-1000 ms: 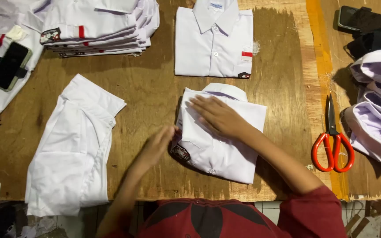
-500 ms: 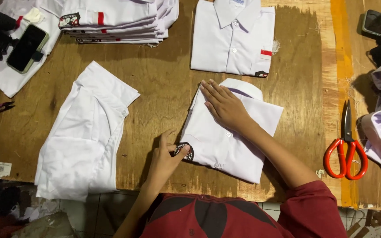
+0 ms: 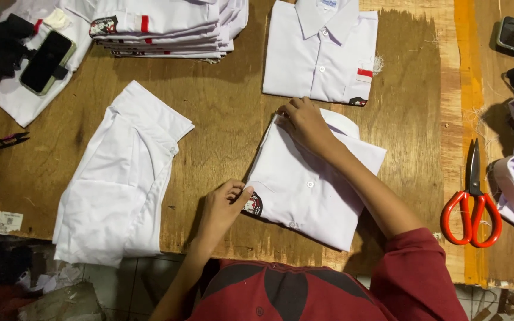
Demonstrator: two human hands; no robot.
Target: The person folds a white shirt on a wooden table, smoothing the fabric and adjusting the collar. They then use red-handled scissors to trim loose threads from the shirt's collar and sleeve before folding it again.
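One folded white cotton shirt (image 3: 310,190) lies at the near middle of the worn wooden table (image 3: 221,113). The right hand (image 3: 306,122) presses flat on its far corner, fingers together. The left hand (image 3: 221,205) pinches the near left corner beside a sewn badge, thumb against curled fingers. One finished folded white shirt with a red tag (image 3: 321,50) sits just beyond; one loosely folded white shirt (image 3: 117,178) lies to the left. One stack of folded shirts (image 3: 168,27) is far left. One pair of red-handled scissors (image 3: 472,205) lies right, one black phone (image 3: 47,61) far left
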